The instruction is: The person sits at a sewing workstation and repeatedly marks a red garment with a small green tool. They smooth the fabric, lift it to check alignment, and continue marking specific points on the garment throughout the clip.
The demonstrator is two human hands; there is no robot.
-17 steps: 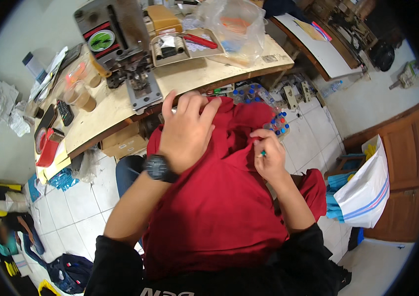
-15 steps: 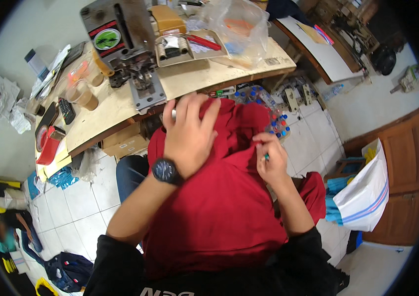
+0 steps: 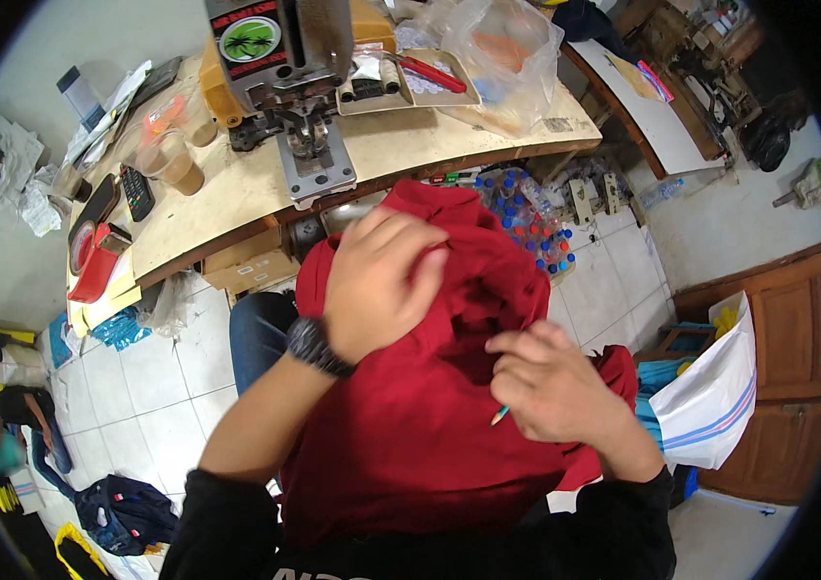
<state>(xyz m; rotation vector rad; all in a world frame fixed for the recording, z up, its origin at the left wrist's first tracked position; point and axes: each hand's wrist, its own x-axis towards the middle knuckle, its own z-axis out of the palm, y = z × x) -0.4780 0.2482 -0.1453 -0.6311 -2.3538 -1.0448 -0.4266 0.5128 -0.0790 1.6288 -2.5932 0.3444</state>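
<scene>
A dark red garment (image 3: 401,416) covers my lap and rises in folds near the table edge, with a dark hollow in its upper part. My left hand (image 3: 381,280), wearing a black watch (image 3: 320,346), curves over those folds, its fingers bent and thumb close to them around the cloth. To the right of the hollow, my right hand (image 3: 548,382) is closed with a thin teal pencil (image 3: 498,416) in it. Only the pencil's end sticks out below the fingers, and the index finger points toward the hollow.
A press-like machine (image 3: 309,145) stands on the wooden table (image 3: 236,208) ahead. Near it are a tray (image 3: 367,101) with a red-handled tool, a cup (image 3: 176,164), a remote (image 3: 136,193) and a red tape dispenser (image 3: 101,266). Capped bottles (image 3: 517,208) lie below; a white sack (image 3: 715,387) stands right.
My left hand's spread fingers have drawn together over the cloth. My right hand has moved nearer my body and turned with the pencil. The garment's upper folds have shifted, showing a wider hollow.
</scene>
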